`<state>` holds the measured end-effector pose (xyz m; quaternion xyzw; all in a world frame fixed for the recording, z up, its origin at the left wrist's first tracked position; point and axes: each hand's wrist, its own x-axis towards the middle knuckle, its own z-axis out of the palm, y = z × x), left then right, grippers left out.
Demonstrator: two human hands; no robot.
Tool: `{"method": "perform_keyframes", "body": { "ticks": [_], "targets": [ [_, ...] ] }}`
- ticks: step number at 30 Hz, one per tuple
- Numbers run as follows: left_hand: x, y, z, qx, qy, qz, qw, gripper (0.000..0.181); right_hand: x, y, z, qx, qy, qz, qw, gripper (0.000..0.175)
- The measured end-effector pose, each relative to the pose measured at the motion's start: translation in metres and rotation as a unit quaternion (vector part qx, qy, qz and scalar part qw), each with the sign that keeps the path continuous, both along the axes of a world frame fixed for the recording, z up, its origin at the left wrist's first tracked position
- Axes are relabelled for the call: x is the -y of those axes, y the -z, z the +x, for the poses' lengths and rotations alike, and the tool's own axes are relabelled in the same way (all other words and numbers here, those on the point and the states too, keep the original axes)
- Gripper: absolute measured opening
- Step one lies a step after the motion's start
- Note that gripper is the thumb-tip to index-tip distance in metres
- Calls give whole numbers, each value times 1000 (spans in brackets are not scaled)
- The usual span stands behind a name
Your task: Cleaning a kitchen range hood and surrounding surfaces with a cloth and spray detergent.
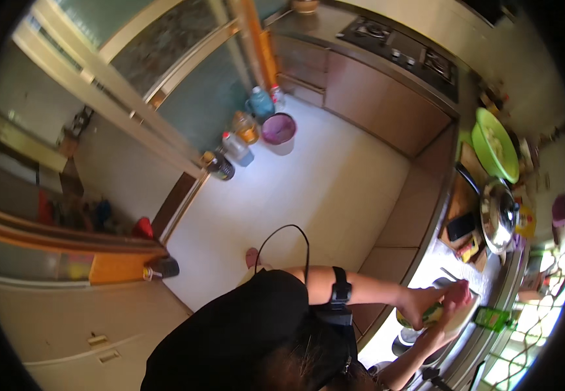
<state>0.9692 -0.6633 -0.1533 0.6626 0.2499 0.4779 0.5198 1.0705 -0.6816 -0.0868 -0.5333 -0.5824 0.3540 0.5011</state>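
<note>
My left hand (415, 304) reaches over the sink area, wrist bent down, with a black strap (341, 288) on that arm. Its thumb lies against a yellowish bowl-like piece with a green pattern (431, 315), partly hidden by the hand. My right hand (456, 297) comes up from below and meets the left fingertips; its fingers look bunched and reddish. Whether something small is between the hands cannot be made out. Pale dishes (409, 336) sit just below the patterned piece. A green bottle (492, 318) stands beyond the hands, by the window ledge.
Along the counter are a lidded pan (498, 215), a dark phone (461, 227) on a wooden board (453, 203), and a green basin (483, 141) holding pale food. A gas stove (399, 54) is farther off. On the floor stand a purple-lined bucket (279, 129) and several bottles (237, 148).
</note>
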Motion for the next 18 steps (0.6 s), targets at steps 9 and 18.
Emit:
{"method": "perform_keyframes", "body": {
  "ticks": [9, 18],
  "targets": [
    [140, -47, -267, 375, -60, -184, 907, 92, 22, -3, -246, -195, -439, -163, 862, 27],
    [318, -11, -410, 505, -433, -47, 745, 61, 189, 2, -482, 23, -590, 334, 735, 14]
  ]
}}
